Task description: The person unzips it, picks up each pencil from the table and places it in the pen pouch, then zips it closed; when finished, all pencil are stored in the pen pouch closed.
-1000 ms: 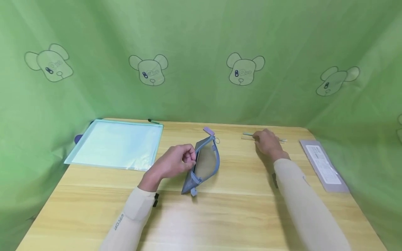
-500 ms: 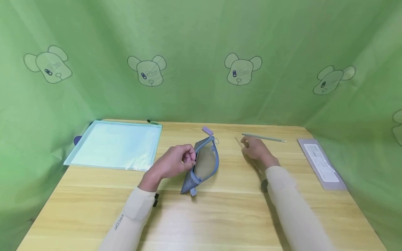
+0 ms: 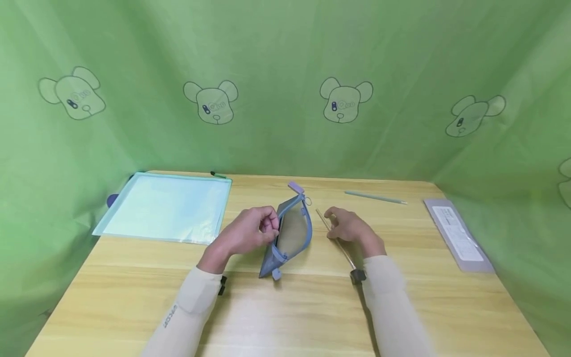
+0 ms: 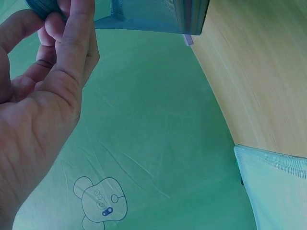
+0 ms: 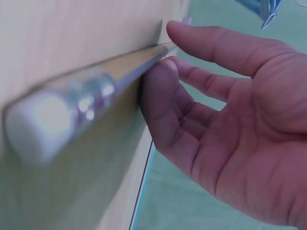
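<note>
In the head view my left hand (image 3: 250,232) pinches the near-left rim of a blue zippered pouch (image 3: 269,263), whose mouth gapes toward the right. Mesh and a dark striped edge of the same pouch (image 4: 144,17) show at the top of the left wrist view. Just right of it, my right hand (image 3: 352,230) holds a plain wood-toned pencil (image 3: 343,252) between thumb and fingers, its far end pointing at the pouch. The right wrist view shows that pencil's white eraser (image 5: 36,127) and metal ferrule up close, slanting low over the table.
A light blue-green pencil (image 3: 374,197) lies at the back right. Near the right edge rests a lilac pack with a white label (image 3: 457,233). A pale blue zip folder (image 3: 165,206) lies at left, a purple object (image 3: 112,199) behind it. Green curtain (image 3: 276,148) borders the table.
My right hand has come left and nearer with the wood-toned pencil, turning it from lying crosswise to slanting toward the pouch. The blue-green pencil stays behind. My left hand holds still on the pouch.
</note>
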A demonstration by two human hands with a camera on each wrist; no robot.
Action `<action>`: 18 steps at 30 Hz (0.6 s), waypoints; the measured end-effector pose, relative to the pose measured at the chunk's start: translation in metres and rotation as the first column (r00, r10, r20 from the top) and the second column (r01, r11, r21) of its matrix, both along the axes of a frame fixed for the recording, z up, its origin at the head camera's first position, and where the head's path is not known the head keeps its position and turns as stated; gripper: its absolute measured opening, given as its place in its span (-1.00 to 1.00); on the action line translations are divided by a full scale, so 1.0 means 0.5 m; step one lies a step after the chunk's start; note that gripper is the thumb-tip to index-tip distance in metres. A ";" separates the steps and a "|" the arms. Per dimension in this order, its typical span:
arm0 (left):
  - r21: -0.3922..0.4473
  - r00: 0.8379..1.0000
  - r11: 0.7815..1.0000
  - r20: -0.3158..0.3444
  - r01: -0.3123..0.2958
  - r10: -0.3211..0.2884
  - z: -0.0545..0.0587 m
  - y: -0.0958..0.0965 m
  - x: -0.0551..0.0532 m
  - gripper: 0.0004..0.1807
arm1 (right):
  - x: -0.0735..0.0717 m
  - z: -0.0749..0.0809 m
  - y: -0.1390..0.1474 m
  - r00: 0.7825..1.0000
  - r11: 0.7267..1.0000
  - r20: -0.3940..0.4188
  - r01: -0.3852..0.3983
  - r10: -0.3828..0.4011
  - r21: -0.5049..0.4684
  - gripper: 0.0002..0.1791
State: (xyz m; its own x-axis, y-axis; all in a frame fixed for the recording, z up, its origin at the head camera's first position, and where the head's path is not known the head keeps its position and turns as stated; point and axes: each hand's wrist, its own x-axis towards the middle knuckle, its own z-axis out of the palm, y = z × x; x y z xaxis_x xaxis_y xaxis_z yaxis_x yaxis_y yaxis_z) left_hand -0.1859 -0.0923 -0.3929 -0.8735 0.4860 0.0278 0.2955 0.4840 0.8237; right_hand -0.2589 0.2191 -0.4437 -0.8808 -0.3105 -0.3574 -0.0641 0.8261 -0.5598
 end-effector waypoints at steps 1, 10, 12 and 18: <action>-0.002 1.000 1.000 0.001 0.000 0.000 -0.001 0.000 -0.001 -0.87 | 0.003 0.000 -0.004 1.000 1.000 -0.004 0.002 -0.002 0.003 -0.29; -0.007 1.000 1.000 0.003 -0.008 0.008 -0.001 -0.001 -0.003 -0.88 | 0.013 0.006 -0.026 1.000 0.998 -0.018 0.009 -0.008 0.059 -0.33; -0.008 1.000 1.000 0.004 -0.015 0.015 0.000 -0.002 -0.004 -0.88 | 0.014 0.006 -0.030 0.999 0.997 -0.032 0.008 -0.006 0.072 -0.34; -0.010 1.000 1.000 0.012 -0.027 0.027 -0.003 -0.007 -0.007 -0.87 | 0.027 0.004 -0.041 0.999 0.992 -0.052 0.005 0.002 0.125 -0.55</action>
